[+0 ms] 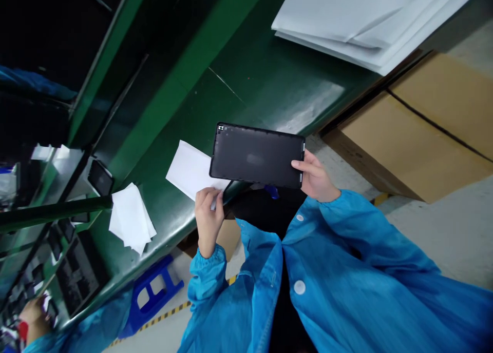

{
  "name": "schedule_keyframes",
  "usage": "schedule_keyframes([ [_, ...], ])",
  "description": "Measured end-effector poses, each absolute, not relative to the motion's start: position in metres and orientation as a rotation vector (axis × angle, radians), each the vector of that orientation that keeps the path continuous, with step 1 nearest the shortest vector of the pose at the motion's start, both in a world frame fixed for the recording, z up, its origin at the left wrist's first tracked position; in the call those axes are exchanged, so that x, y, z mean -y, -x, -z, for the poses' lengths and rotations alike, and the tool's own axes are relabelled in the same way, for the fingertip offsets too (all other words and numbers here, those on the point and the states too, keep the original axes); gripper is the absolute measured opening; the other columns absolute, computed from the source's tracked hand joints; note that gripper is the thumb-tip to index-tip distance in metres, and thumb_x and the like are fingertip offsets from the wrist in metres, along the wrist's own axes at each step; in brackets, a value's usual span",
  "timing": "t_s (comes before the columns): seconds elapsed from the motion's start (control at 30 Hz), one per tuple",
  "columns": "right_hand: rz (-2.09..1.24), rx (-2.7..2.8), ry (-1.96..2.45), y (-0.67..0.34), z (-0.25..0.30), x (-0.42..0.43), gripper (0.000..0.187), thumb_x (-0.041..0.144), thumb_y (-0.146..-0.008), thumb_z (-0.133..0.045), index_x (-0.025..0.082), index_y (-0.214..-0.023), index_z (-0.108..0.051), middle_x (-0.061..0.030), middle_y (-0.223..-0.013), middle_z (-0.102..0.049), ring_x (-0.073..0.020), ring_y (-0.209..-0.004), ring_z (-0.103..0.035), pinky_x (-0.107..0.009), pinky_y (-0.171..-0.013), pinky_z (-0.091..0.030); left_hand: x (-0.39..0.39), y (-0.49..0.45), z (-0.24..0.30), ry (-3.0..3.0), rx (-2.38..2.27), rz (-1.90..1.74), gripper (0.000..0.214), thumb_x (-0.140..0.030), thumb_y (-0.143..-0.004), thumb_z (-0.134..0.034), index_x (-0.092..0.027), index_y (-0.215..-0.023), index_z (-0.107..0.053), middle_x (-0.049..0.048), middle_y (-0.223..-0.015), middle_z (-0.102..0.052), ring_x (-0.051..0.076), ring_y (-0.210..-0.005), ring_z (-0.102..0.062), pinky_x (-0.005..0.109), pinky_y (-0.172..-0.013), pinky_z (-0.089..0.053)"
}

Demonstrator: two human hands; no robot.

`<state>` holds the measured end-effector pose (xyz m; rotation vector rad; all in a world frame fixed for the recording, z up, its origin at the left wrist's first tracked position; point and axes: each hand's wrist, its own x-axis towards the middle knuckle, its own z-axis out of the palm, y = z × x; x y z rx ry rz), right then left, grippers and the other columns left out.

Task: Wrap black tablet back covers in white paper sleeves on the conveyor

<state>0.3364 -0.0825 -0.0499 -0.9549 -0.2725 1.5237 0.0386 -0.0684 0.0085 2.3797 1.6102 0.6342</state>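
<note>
So the black panel (250, 155) is my reference for everything here. The right hand (318, 177) has it by its right end, thumb on the face, and it's tilted a bit over the edge of the green bench (254, 81). Just below its left corner, the left hand (209, 209) is pinching the end of a white sheet (190, 169), which pokes out left of the panel. Well left of it there's a fanned paper pile (131, 218), up and right a bigger paper stack (346, 19), right a cardboard box (416, 127). Far lower left, a co-worker's hand (34, 314), too blurry to say what it's doing.
</note>
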Motion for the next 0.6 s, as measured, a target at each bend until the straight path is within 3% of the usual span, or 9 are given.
schedule_keyframes([
  [0.33,-1.431,0.407,0.995,-0.338,0.066,0.088,0.039,0.037,-0.076,-0.088,0.029,-0.112,-0.073,-0.0025,-0.117,-0.082,-0.0291,-0.125,-0.076,-0.052,-0.106,-0.064,0.066,-0.048,-0.011,-1.865,-1.788,-0.732,0.026,-0.037,-0.095,-0.072,-0.021,-0.076,-0.067,-0.0001,-0.069,-0.064,0.015,-0.068,-0.059,0.027,-0.067,-0.049],
  [0.6,-1.291,0.533,1.056,-0.335,0.058,0.101,0.044,0.043,-0.081,-0.089,0.031,-0.119,-0.072,-0.0048,-0.126,-0.08,-0.0302,-0.123,-0.076,-0.054,-0.107,-0.064,0.049,-0.049,-0.019,-1.716,-1.721,-0.671,0.031,-0.044,-0.093,-0.069,-0.02,-0.074,-0.065,-0.0007,-0.065,-0.059,0.013,-0.063,-0.05,0.026,-0.062,-0.042],
])
